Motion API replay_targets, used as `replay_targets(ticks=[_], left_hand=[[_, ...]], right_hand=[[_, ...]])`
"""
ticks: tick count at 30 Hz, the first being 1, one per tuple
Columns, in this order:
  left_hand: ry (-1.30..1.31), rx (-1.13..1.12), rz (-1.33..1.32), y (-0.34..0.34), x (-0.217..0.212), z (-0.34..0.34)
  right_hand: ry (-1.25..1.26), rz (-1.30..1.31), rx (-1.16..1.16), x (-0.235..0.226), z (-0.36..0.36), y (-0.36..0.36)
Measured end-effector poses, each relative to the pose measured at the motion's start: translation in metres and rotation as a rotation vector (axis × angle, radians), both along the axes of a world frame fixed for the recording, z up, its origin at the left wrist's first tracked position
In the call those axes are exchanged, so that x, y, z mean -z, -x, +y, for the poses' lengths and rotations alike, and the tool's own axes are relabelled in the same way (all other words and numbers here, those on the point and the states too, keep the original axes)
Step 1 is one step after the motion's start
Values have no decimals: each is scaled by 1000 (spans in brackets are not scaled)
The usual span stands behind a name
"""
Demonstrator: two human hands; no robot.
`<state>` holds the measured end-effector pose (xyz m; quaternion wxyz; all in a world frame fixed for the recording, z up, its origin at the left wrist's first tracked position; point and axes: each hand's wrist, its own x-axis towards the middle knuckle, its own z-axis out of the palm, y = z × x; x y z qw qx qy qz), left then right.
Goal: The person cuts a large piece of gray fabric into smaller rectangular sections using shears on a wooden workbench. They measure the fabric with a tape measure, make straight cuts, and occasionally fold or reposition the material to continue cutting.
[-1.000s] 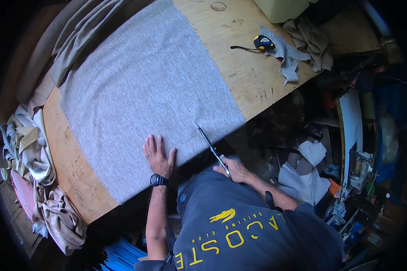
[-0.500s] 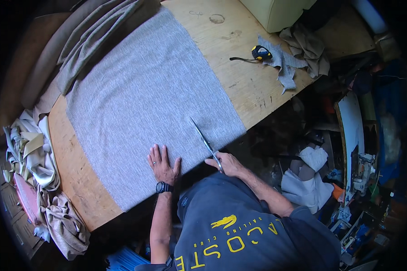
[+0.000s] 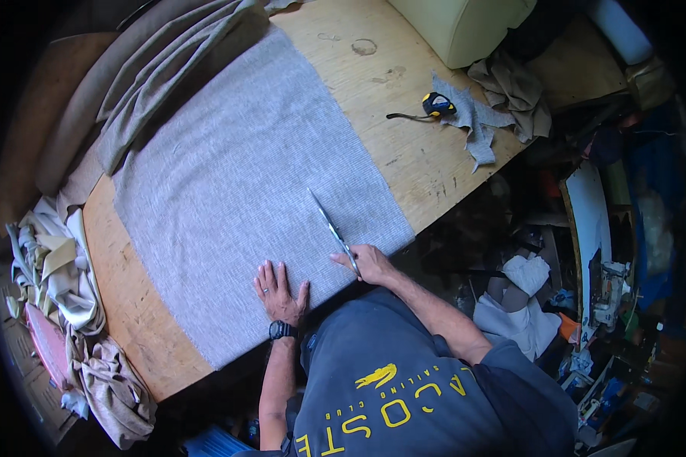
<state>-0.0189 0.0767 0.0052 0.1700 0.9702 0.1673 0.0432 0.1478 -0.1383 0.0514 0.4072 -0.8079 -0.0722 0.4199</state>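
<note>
A wide piece of grey woven fabric [image 3: 236,167] lies spread over the wooden table [image 3: 152,335], its near edge reaching the table's front. My left hand [image 3: 280,295] rests flat on the fabric close to that edge, fingers apart, with a ring and a dark wristwatch. To its right, my right hand [image 3: 370,263] grips a pair of scissors [image 3: 331,227] by the handles. The closed-looking blades lie over the fabric and point toward the far left. How the fingers sit in the handle loops is partly hidden.
A yellow-black tape measure [image 3: 437,104] lies by grey fabric scraps [image 3: 480,133] at the far right. A cream upholstered block [image 3: 465,30] stands behind them. Bunched brown-grey cloth [image 3: 168,68] covers the far left; offcuts [image 3: 68,274] hang off the left edge. Clutter [image 3: 522,312] fills the right.
My right hand and the scissors have shifted slightly left and farther over the fabric. My left hand stays flat on the cloth; the whole view has moved a little.
</note>
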Motion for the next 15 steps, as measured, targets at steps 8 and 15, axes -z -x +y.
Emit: replay_targets(ticks=[8,15], left_hand=[[28,0,-14,-2,-1,0],[48,-15,4,-4,-10,1]], right_hand=[[-23,-96,-31,4,16,-24],[26,96,-38,4,27,-44]])
